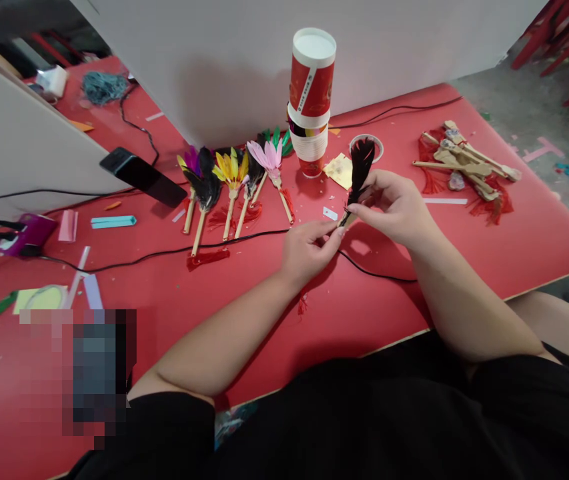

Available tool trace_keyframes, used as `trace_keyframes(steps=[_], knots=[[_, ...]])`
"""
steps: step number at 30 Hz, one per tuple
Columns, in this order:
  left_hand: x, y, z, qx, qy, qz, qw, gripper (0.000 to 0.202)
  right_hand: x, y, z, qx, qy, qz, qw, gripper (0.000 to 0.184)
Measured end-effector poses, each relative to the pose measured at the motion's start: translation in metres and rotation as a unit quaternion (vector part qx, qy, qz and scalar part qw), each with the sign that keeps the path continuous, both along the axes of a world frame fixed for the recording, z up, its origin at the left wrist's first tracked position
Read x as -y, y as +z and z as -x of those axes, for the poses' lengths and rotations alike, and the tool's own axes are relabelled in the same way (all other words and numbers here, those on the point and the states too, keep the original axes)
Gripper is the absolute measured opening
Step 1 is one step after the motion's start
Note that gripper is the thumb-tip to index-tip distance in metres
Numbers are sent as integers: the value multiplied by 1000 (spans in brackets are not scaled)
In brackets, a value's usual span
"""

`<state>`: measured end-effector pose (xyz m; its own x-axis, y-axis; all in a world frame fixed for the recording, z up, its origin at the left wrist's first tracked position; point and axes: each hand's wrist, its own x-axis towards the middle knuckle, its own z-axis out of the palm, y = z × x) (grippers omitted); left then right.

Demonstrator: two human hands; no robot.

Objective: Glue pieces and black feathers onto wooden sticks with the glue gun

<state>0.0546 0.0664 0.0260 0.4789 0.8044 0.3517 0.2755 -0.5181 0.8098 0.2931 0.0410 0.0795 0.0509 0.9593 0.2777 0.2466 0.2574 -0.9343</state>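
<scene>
A black feather (363, 160) stands nearly upright between the fingers of my right hand (397, 207), closed around its lower part. My left hand (309, 253) pinches the base just below, where a bit of wooden stick shows; most of that stick is hidden by the fingers. To the left lie several feather-topped sticks with red tassels, among them one with pink feathers (266, 159), one with yellow feathers (232, 170) and one with black feathers (205, 183). Beyond my hands is a pale yellow paper square (338, 171) beside a tape roll (380, 150).
A tall stack of paper cups (311, 87) rises near the partition (234, 53). Wooden sticks with red tassels (479, 163) are heaped at the right. A black cable (164, 255) crosses the red table (244, 313). Further left are a black phone-like object (144, 177) and a purple box (29, 233).
</scene>
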Motion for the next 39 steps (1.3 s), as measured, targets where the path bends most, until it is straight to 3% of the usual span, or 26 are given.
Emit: trace_keyframes(steps=[9, 25, 39], knots=[[1, -2, 0, -34, 19, -26, 999, 35, 3, 4, 2, 23, -10, 12, 1000, 34], [0, -7, -3, 65, -60, 126, 988, 38, 2, 2, 4, -20, -1, 35, 999, 36], [-1, -3, -4, 80, -58, 119, 988, 46, 2, 1, 9, -53, -14, 27, 998, 37]])
